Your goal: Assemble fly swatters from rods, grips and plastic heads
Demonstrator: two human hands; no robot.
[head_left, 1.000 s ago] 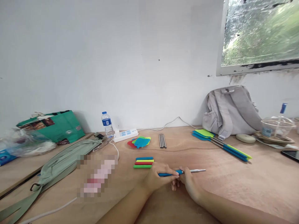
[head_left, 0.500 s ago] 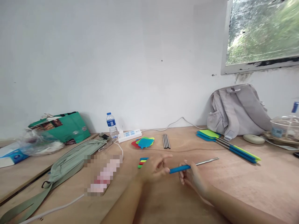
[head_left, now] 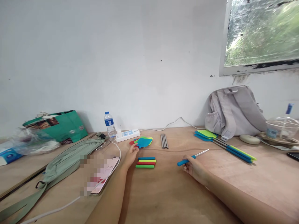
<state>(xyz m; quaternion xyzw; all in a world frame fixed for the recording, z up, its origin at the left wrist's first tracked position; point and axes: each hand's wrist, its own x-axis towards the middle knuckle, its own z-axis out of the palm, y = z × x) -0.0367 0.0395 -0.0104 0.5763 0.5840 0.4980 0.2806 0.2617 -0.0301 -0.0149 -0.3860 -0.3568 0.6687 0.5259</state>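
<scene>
My right hand is closed round the blue grip of a fly swatter shaft, whose thin metal rod points up to the right. This shaft has no flat head on it. At the stack of flat swatter heads, my left hand has its fingers slightly apart beside the stem of the blue swatter head; whether they touch it, I cannot tell. Red, green and yellow heads show under the blue one. Blue, yellow, red and green grips lie in a row between my hands. Several metal rods lie behind them.
Assembled swatters lie at the right before a grey backpack. At the left are a phone, a green-grey strap bag, a water bottle and a white power strip. A white cable crosses the phone.
My left hand has left the end of the blue grip and moved left and back to the swatter heads, uncovering the row of grips. My right hand still holds the shaft.
</scene>
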